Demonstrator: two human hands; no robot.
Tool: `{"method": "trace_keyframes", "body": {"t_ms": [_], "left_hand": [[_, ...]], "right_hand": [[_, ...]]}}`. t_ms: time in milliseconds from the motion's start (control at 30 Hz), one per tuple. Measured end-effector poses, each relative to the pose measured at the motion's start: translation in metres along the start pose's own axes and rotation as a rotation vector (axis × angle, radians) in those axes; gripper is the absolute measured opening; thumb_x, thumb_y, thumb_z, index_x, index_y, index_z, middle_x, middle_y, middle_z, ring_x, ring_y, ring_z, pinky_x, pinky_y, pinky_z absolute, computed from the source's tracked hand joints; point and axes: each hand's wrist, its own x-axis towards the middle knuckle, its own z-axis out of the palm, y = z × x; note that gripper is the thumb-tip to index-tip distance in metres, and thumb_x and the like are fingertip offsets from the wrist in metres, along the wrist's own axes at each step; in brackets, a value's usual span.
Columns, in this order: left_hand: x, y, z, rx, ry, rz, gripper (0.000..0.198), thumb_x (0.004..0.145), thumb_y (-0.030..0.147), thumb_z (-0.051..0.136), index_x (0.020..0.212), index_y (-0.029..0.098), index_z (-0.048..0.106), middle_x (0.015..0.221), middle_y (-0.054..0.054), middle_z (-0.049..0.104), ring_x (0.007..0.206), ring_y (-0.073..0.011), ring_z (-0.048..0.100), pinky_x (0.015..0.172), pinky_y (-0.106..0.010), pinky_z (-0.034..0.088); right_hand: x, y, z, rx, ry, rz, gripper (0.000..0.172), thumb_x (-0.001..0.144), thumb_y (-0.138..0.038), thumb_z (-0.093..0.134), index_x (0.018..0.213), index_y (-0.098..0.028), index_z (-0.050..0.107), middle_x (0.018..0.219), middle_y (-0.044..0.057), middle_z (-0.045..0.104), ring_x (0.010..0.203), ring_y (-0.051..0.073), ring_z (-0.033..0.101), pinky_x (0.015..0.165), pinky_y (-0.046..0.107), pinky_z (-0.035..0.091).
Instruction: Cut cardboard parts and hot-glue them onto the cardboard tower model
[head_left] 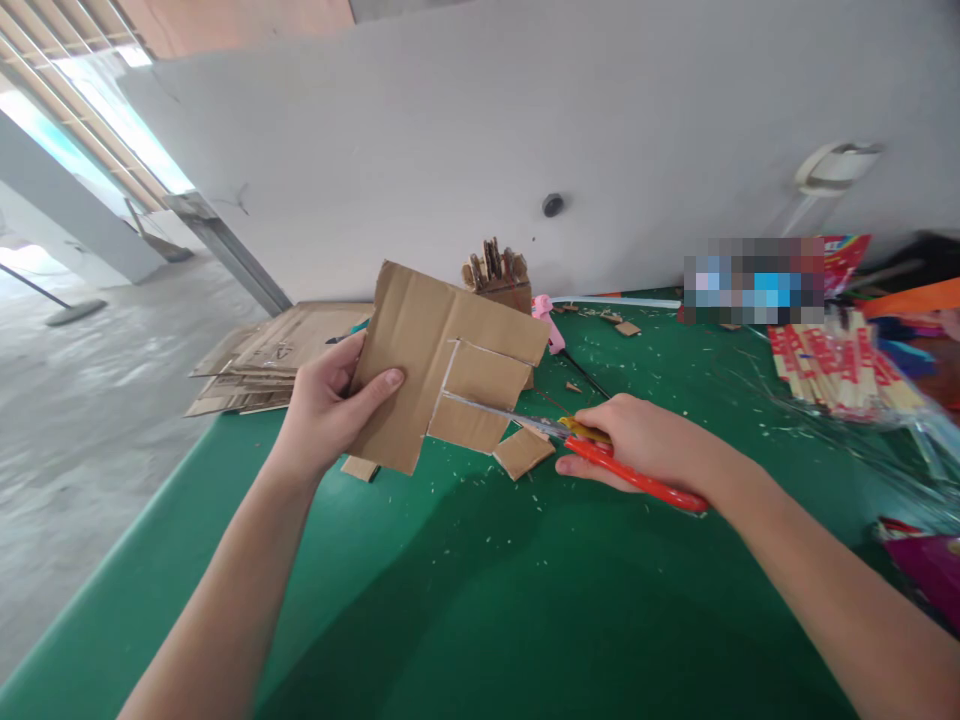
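Observation:
My left hand [330,405] grips a brown cardboard sheet [420,350] by its left edge, thumb on top, holding it above the green table [480,600]. The sheet bears several cut slits on its right side. My right hand [645,440] is closed round the red and yellow handles of a pair of scissors [600,455]. The blades reach left into a cut in the sheet's right side. A small cut cardboard piece [523,452] lies on the table just under the blades.
Flat cardboard sheets [262,360] are stacked at the table's left far corner. A small cardboard model [499,275] and a pink tool [551,325] stand behind. Wrapped chopstick packs [840,370] and coloured paper [911,300] lie at the right. Scraps dot the green top.

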Motion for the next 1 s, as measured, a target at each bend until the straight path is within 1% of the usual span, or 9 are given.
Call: {"method": "trace_keyframes", "body": {"t_ms": [133, 233, 400, 467, 567, 700, 800, 1000], "left_hand": [[0.000, 0.000, 0.005, -0.072, -0.001, -0.043, 0.026, 0.076, 0.034, 0.066, 0.099, 0.022, 0.062, 0.080, -0.001, 0.063, 0.068, -0.0153, 0.059, 0.052, -0.023, 0.049], [0.000, -0.002, 0.008, -0.115, 0.010, -0.064, 0.029, 0.075, 0.034, 0.067, 0.101, 0.022, 0.063, 0.080, -0.001, 0.063, 0.071, -0.0170, 0.061, 0.055, -0.024, 0.051], [0.000, -0.002, 0.009, -0.148, 0.001, -0.094, 0.033, 0.074, 0.035, 0.068, 0.104, 0.022, 0.063, 0.079, -0.001, 0.065, 0.074, -0.0181, 0.063, 0.058, -0.026, 0.053], [0.000, -0.002, 0.009, -0.153, -0.014, -0.108, 0.036, 0.074, 0.036, 0.068, 0.107, 0.022, 0.062, 0.081, -0.002, 0.066, 0.073, -0.0184, 0.063, 0.058, -0.026, 0.054], [0.000, 0.000, 0.007, -0.151, -0.028, -0.113, 0.037, 0.075, 0.035, 0.067, 0.109, 0.022, 0.061, 0.080, -0.002, 0.065, 0.072, -0.0178, 0.062, 0.056, -0.025, 0.053], [0.000, 0.001, 0.003, -0.113, -0.038, -0.097, 0.028, 0.074, 0.034, 0.068, 0.099, 0.022, 0.062, 0.081, -0.002, 0.064, 0.071, -0.0163, 0.061, 0.054, -0.023, 0.050], [0.000, 0.000, -0.001, -0.066, -0.034, -0.065, 0.021, 0.075, 0.034, 0.067, 0.089, 0.020, 0.061, 0.075, 0.000, 0.061, 0.066, -0.0146, 0.058, 0.050, -0.022, 0.047], [0.001, -0.001, -0.002, -0.012, -0.052, -0.023, 0.023, 0.076, 0.035, 0.065, 0.091, 0.018, 0.060, 0.075, -0.002, 0.060, 0.064, -0.0151, 0.058, 0.049, -0.023, 0.047]], "right_hand": [[-0.003, 0.002, -0.003, 0.022, -0.066, 0.020, 0.043, 0.073, -0.062, 0.057, 0.063, -0.021, 0.046, 0.054, -0.003, 0.051, 0.042, 0.010, 0.045, 0.042, 0.025, 0.028], [-0.003, 0.004, -0.004, 0.066, -0.136, 0.032, 0.044, 0.073, -0.065, 0.056, 0.065, -0.022, 0.048, 0.057, -0.002, 0.053, 0.044, 0.010, 0.048, 0.042, 0.024, 0.029], [-0.002, 0.005, -0.003, 0.080, -0.157, 0.013, 0.046, 0.074, -0.066, 0.054, 0.065, -0.021, 0.047, 0.057, -0.002, 0.053, 0.044, 0.010, 0.045, 0.042, 0.024, 0.029], [-0.001, 0.004, -0.002, 0.082, -0.144, 0.011, 0.046, 0.074, -0.065, 0.054, 0.063, -0.021, 0.046, 0.054, -0.003, 0.051, 0.042, 0.009, 0.042, 0.041, 0.024, 0.027], [0.000, 0.004, 0.002, 0.062, -0.091, -0.009, 0.046, 0.075, -0.063, 0.055, 0.061, -0.021, 0.046, 0.051, -0.003, 0.048, 0.040, 0.008, 0.039, 0.040, 0.024, 0.026], [0.003, 0.002, 0.014, 0.049, -0.033, -0.040, 0.045, 0.077, -0.061, 0.053, 0.059, -0.020, 0.046, 0.048, -0.003, 0.047, 0.038, 0.008, 0.038, 0.041, 0.024, 0.026], [0.005, -0.001, 0.023, 0.044, 0.005, -0.050, 0.045, 0.078, -0.060, 0.053, 0.058, -0.020, 0.045, 0.047, -0.003, 0.047, 0.038, 0.008, 0.038, 0.041, 0.024, 0.026], [0.006, -0.001, 0.030, 0.029, 0.078, -0.051, 0.045, 0.077, -0.058, 0.055, 0.055, -0.020, 0.044, 0.045, -0.002, 0.045, 0.038, 0.008, 0.035, 0.043, 0.025, 0.024]]}}
